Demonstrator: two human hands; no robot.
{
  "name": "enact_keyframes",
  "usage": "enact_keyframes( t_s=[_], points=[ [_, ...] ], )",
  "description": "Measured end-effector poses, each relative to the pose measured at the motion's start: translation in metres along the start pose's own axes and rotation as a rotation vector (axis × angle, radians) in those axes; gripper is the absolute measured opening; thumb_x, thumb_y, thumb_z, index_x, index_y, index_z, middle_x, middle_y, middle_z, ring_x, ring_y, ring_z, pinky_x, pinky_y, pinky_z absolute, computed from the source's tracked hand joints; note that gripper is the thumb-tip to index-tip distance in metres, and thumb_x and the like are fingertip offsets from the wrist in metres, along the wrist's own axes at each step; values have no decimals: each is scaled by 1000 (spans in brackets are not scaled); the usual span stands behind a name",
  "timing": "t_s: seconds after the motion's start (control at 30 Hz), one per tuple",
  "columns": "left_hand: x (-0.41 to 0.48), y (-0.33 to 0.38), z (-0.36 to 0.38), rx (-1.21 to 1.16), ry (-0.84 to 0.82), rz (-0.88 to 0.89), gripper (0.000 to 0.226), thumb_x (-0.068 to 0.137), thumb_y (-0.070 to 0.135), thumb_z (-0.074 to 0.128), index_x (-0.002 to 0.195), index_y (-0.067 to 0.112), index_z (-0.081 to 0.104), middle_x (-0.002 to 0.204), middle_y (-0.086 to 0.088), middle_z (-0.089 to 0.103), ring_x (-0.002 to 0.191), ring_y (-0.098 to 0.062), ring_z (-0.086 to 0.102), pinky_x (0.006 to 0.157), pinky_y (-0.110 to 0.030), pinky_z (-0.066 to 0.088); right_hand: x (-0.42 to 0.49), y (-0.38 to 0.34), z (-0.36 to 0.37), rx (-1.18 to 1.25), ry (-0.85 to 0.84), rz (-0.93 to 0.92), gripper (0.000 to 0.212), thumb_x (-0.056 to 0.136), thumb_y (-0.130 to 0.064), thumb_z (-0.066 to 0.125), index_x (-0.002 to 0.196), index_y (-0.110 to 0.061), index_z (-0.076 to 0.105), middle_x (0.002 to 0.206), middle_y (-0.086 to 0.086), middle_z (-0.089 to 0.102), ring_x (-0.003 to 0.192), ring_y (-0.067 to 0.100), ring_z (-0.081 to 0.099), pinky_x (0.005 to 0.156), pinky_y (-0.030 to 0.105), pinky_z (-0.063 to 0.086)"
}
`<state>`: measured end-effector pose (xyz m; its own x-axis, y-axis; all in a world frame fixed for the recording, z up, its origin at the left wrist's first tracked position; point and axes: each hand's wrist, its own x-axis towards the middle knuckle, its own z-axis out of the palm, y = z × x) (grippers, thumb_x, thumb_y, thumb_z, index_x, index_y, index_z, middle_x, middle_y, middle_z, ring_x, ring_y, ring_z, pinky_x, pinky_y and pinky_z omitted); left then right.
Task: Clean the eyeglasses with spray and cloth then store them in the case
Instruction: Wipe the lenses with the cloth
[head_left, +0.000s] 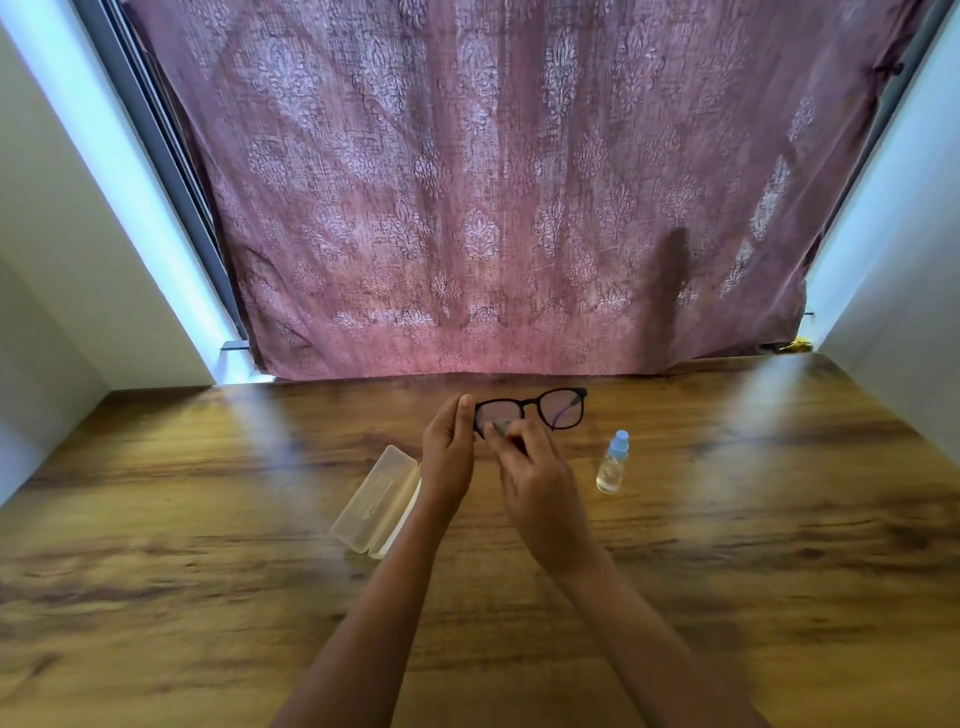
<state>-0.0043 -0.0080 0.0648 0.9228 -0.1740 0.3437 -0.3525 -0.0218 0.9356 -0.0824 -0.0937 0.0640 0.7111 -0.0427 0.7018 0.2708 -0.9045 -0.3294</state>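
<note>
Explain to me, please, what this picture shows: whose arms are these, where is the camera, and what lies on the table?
There is no machine here. The two bare arms belong to a person, and the single picture comes from a wide-angle camera worn on that person's head, looking forward and down. That is why the arms enter from the bottom edge.

The left hand holds black glasses by one end, lifted above a wooden table. The right hand pinches a small grey cloth against one lens, so the wiping step is under way.

On the table, a pale plastic case lies on the left-hand side, and a small clear bottle with a blue cap stands on the right. I cannot tell if the case is open. Behind the table hangs a patterned curtain.
</note>
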Motion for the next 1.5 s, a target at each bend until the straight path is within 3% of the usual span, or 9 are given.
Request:
enact_keyframes(
  t_s=[0.13,0.33,0.6,0.77,1.03,1.13,1.27,1.4,1.5],
  points=[
    [-1,3,4,-61,79,-28,34,99,11,33,66,12,40,63,0,35,53,2,35,53,-11,33,-1,13,-18,13,89,36,29,89,-10,48,113,-2,63,94,6,56,88,14,55,76,22,50],
    [-2,3,7,-49,105,-29,35,99,12,34,63,15,36,62,3,30,52,3,32,51,-10,30,8,34,-39,12,305,218,27,85,-2,59,112,-3,64,91,6,56,80,13,53,71,20,44],
    [-6,6,11,-91,107,-74,34,99,19,33,68,10,42,64,-3,35,54,0,33,51,-11,31,-4,21,-23,12,139,180,22,86,-7,60,106,0,65,88,6,57,78,11,53,73,17,45],
    [-9,6,5,-99,132,-90,31,99,18,33,73,6,45,70,-12,37,63,-14,34,55,-9,34,-6,43,-34,16,163,318,26,85,-4,61,110,-2,65,90,5,57,79,15,56,68,28,50],
    [-10,8,8,-103,127,-92,34,99,20,33,69,9,42,65,-6,35,56,-1,34,54,-10,33,-6,21,-20,-7,78,191,33,82,3,63,114,1,62,93,8,59,85,16,57,78,19,46],
    [-10,4,4,-113,126,-88,35,99,19,32,73,0,46,70,-13,37,64,-19,35,56,-11,34,-11,34,-27,-32,114,240,33,78,7,65,111,3,64,90,11,59,85,10,50,79,11,40],
    [-10,2,5,-103,126,-91,33,99,20,32,72,6,44,73,-13,39,67,-21,34,57,-12,34,3,38,-28,-68,159,278,33,79,9,63,111,4,63,91,12,59,84,10,48,80,8,30],
    [-10,4,7,-105,130,-94,34,99,20,32,69,9,43,69,-11,36,62,-12,36,56,-12,34,-4,22,-18,-61,80,183,39,77,8,65,116,2,61,94,9,59,86,15,54,83,15,35],
    [-11,1,6,-102,137,-97,32,100,19,32,74,7,46,71,-13,39,66,-21,35,55,-12,34,-15,26,-19,-39,42,176,39,77,6,66,116,0,62,92,8,58,83,18,58,78,17,44]
  ],
)
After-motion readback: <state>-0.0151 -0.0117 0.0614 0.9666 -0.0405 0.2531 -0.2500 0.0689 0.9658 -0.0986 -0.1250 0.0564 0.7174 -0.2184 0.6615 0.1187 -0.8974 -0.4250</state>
